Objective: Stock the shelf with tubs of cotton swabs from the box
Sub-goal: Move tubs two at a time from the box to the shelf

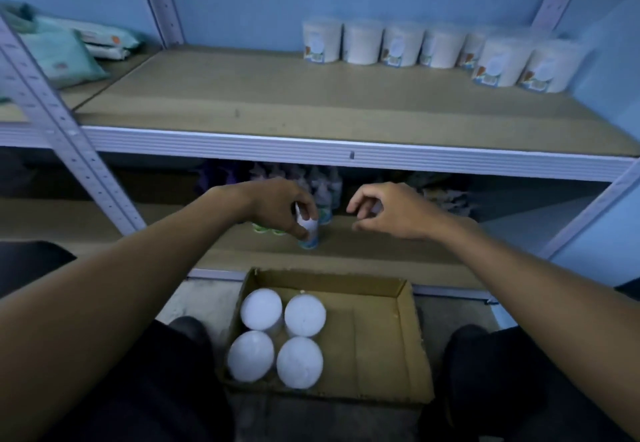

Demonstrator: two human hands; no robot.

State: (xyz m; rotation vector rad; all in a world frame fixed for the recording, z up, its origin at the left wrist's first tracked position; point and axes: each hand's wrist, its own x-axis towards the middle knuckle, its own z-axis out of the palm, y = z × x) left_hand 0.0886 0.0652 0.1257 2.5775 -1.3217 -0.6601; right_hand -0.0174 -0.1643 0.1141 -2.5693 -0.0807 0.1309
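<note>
We grip one tub (309,230) from above in the left hand (280,204), presumably to lift it shelfward, while the right hand (384,211) hovers beside it loosely curled and empty; four tubs (282,337) wait in the box (381,337) beneath both hands.

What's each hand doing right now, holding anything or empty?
Left hand: fingers curled round a small tub standing on the lower shelf.
Right hand: fingers loosely curled, holding nothing, hovering beside it.
</note>
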